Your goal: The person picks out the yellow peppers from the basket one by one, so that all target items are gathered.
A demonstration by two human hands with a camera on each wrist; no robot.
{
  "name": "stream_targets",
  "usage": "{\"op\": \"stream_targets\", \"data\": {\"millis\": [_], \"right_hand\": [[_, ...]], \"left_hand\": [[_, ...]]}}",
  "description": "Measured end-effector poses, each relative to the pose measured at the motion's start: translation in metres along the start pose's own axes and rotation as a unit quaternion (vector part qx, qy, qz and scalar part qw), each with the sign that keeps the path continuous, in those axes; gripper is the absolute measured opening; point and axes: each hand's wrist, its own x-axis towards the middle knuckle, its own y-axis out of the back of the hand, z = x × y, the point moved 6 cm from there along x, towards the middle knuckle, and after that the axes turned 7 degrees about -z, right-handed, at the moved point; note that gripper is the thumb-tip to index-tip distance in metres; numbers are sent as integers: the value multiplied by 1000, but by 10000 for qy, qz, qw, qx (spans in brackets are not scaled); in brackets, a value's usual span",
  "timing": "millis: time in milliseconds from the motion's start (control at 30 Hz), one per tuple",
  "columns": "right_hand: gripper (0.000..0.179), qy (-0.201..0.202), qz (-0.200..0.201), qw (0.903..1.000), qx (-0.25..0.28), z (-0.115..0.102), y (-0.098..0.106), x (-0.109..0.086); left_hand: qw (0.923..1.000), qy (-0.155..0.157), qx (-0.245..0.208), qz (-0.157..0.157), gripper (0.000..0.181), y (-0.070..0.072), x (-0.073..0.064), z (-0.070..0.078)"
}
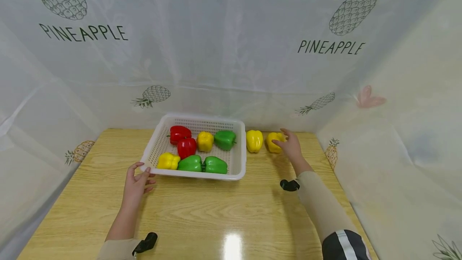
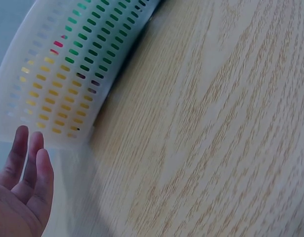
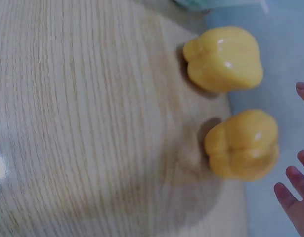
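Note:
A white perforated plastic basket (image 1: 238, 159) holds several bell peppers: red (image 1: 186, 148), yellow (image 1: 205, 141) and green (image 1: 215, 165) ones. At its near left corner my left hand (image 1: 136, 183) grips the rim with thumb and forefinger, the other fingers spread below. In the left wrist view those fingers (image 2: 43, 170) extend by the basket wall (image 2: 67, 98). Right of the basket two yellow bell peppers stand on the table, one closer (image 1: 254, 141), one farther right (image 1: 275, 142). My right hand (image 1: 291, 149) is at the farther pepper, fingers spread around its right side; the right wrist view shows a gap between them.
The wooden table (image 1: 202, 212) extends in front of the basket. Hanging sheets printed with pineapples (image 1: 231, 51) enclose the back and both sides, close behind the basket and the loose peppers.

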Motion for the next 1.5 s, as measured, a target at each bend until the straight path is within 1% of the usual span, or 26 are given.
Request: {"op": "stream_targets", "data": {"millis": [167,267,500,600,800,900,1033,1133,1300,1500], "right_hand": [[64,260,-474,9985,3,-19,-3,-1],[64,340,-729,9968,38,-30,-7,-3],[64,613,-1025,9928,102,-58,-19,-8],[62,719,-1178,9902,213,-73,-26,-14],[59,810,-1482,9847,425,-97,-44,-21],[57,947,-1579,9819,449,-108,-54,-22],[55,1140,-1664,9783,469,-121,-66,-23],[54,1189,-1766,9755,551,-128,-75,-22],[54,1247,-2035,9681,759,-138,-94,-21],[55,1219,-2171,9655,760,-147,-114,-19]], "left_hand": [[10000,29,-6,84,48,1,0,2],[9999,57,-32,103,46,1,0,2],[9999,54,-84,97,44,2,1,0],[9999,39,-82,82,44,2,1,-1],[9999,77,-122,88,40,3,1,-2],[9999,83,-109,80,43,2,1,-2],[10000,15,-28,51,49,2,0,0],[10000,-18,2,44,50,1,0,1],[10000,-40,19,45,48,0,0,2],[10000,-6,34,36,50,1,1,0]]}}
